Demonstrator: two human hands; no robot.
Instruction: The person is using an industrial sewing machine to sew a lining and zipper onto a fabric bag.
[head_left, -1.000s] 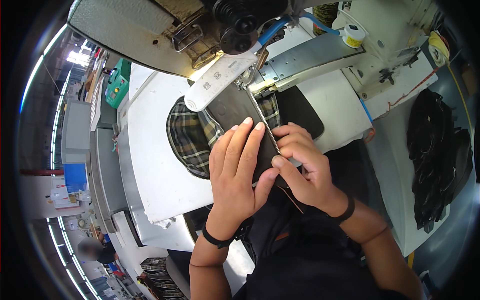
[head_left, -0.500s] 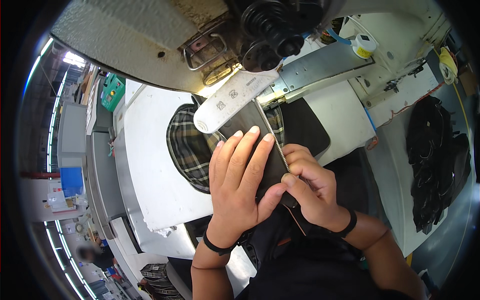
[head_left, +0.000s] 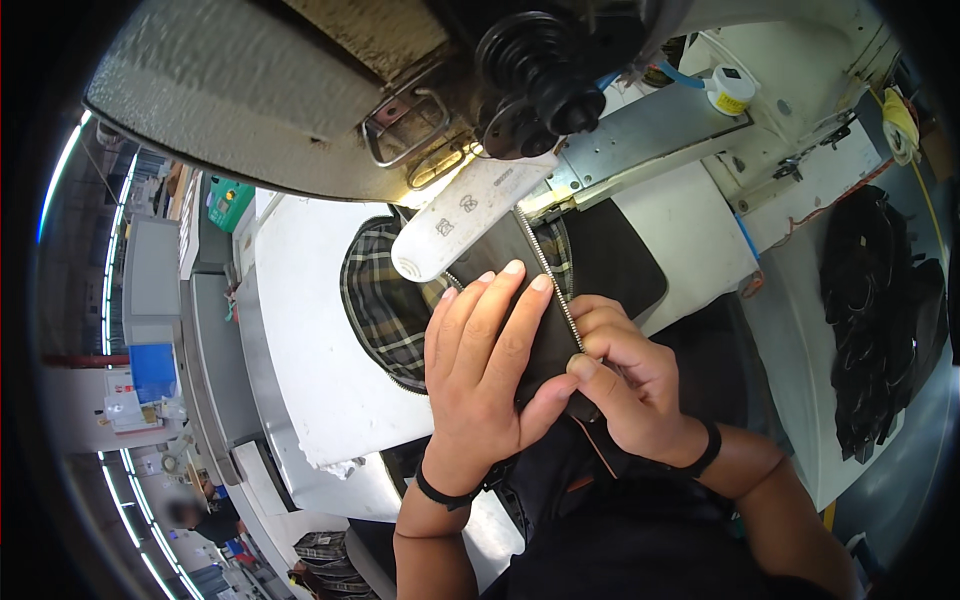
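Note:
My left hand lies flat with its fingers stretched over a dark, smooth fabric piece. A metal-toothed zipper runs along that piece, from the sewing machine's work area down to my right hand. Thumb and curled fingers of that hand pinch the zipper's near end and the fabric edge there. My left thumb tip almost meets the right one. Under and left of the dark piece shows a rounded plaid fabric part with a dark edge. The needle area is hidden behind a white rounded lamp.
The sewing machine's head hangs over the far side, with a metal plate to its right. Everything lies on a white table. Dark garment pieces are heaped on the right. A person sits far off at lower left.
The whole view has shifted slightly, so most things sit a little lower and to the right. Both hands keep their place on the fabric and zipper.

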